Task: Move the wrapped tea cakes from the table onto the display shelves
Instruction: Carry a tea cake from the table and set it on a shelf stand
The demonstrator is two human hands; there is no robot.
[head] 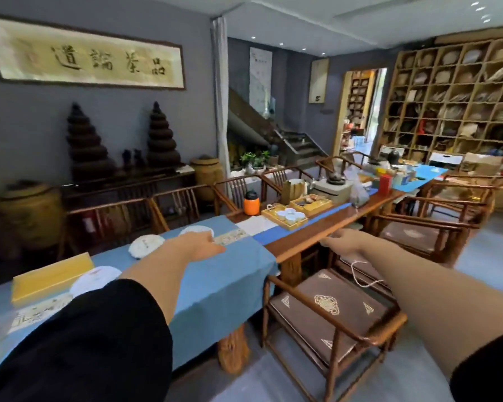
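So the person is standing at the near end of a long wooden table (308, 232) with both arms stretched out forward. The left hand (198, 245) hangs over the light blue cloth (215, 285), right at the near edge of the farthest of three wrapped tea cakes (196, 230). It looks like it's touching or about to touch that cake, but the frame is blurry there and you can't really tell if the fingers have closed on anything. The right hand (343, 242) is out over the right edge of the table, above the gap between table and chair (331, 311). It seems loose with nothing in it, though it's smeared too, so no way to be sure.

The other two tea cakes: one (145, 245) sits just left of the first on the cloth, and a third (95, 278) is nearer, partly hidden behind the black sleeve (99, 343) and touching a long yellow box (51, 277). All three are white paper-wrapped discs lying flat.

Farther down the table there's an orange jar (251, 202) and a yellow tray of white cups (283, 217). The display shelves (453, 100) are a big grid of cubbies on the far right wall, well apart from the cakes, many already holding wrapped discs.
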